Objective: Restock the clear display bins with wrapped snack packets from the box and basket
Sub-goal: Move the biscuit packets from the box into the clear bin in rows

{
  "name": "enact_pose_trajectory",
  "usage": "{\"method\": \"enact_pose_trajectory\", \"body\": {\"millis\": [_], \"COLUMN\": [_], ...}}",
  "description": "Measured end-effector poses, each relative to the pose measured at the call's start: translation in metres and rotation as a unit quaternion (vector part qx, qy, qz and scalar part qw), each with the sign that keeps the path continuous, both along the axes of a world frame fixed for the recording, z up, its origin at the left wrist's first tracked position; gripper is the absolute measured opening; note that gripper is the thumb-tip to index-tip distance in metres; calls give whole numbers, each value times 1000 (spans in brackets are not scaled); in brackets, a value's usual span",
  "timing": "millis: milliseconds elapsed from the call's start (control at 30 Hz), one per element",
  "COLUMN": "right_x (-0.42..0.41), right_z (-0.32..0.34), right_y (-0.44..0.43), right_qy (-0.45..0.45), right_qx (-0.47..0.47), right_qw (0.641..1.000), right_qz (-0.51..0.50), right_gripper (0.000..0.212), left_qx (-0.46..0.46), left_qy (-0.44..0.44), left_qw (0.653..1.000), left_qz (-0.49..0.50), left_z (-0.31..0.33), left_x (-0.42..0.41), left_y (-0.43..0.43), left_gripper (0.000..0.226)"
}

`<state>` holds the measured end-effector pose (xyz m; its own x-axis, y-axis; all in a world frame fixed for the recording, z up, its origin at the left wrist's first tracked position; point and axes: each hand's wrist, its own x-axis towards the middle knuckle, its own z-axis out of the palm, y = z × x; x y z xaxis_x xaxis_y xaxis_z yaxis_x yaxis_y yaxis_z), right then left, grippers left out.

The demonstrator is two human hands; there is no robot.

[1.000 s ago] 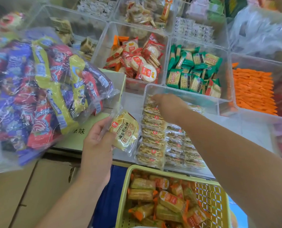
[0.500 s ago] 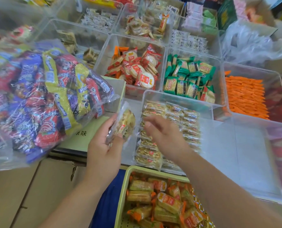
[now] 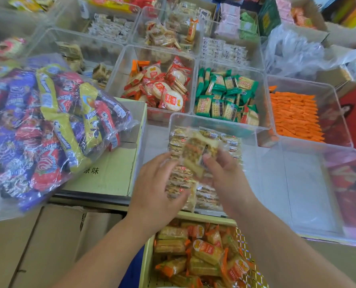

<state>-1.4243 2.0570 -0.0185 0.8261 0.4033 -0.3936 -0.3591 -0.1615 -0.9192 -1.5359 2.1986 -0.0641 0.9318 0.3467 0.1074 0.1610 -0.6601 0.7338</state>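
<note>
A yellow cracker packet (image 3: 198,150), blurred by motion, hangs over the near clear bin (image 3: 214,119). My right hand (image 3: 225,179) pinches it, with the thumb on its top face. Just left of it, my left hand (image 3: 156,190) has its fingers stretched out and touches the packet's left edge. Rows of the same packets (image 3: 210,196) fill the bin's left part, and its right part is bare. Below my hands a yellow-green basket (image 3: 147,256) holds several orange-ended packets. The cardboard box (image 3: 110,169) lies to the left.
A large clear bag of colourful snacks (image 3: 48,129) lies on the box at left. Behind are bins of red round crackers (image 3: 162,88), green crackers (image 3: 225,98) and orange sticks (image 3: 293,117). An empty clear bin (image 3: 310,190) stands at right.
The packet has gone from my left hand to my right hand, and both hands have moved right over the near bin. The camera has tilted forward.
</note>
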Motion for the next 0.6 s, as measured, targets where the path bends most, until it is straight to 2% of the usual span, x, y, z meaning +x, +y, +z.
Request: {"method": "enact_pose_trajectory", "body": {"millis": [67,133,200,233,267,300,467,533,600], "right_x": [27,59,91,105,117,127,142,140,139], "right_z": [4,12,17,17,13,8,-27,-38,-48], "right_y": [-3,0,13,22,33,43,87,97,104], "right_qy": [-102,-228,-333,-362,-385,-396,-369,-386,-384], "right_qx": [-98,-195,-273,-309,-345,-375,-489,-513,-505], "right_qw": [990,954,901,876,849,827,747,698,676], "right_qz": [-22,2,54,83,108,136,260,317,374], "right_gripper": [12,7,12,4,12,17,8,15,27], "left_qx": [-38,-93,-110,-111,-115,-122,-189,-215,-220], "left_qy": [114,215,259,267,269,269,250,237,225], "left_qw": [992,972,960,957,956,955,949,946,947], "left_qz": [35,25,10,9,11,17,48,57,61], "left_z": [-18,-33,-44,-49,-53,-56,-66,-67,-69], "left_x": [0,-2,-5,-7,-8,-10,-12,-12,-13], "left_y": [3,5,4,2,0,-3,-9,-10,-9], "left_gripper": [103,126,134,134,133,131,128,129,124]}}
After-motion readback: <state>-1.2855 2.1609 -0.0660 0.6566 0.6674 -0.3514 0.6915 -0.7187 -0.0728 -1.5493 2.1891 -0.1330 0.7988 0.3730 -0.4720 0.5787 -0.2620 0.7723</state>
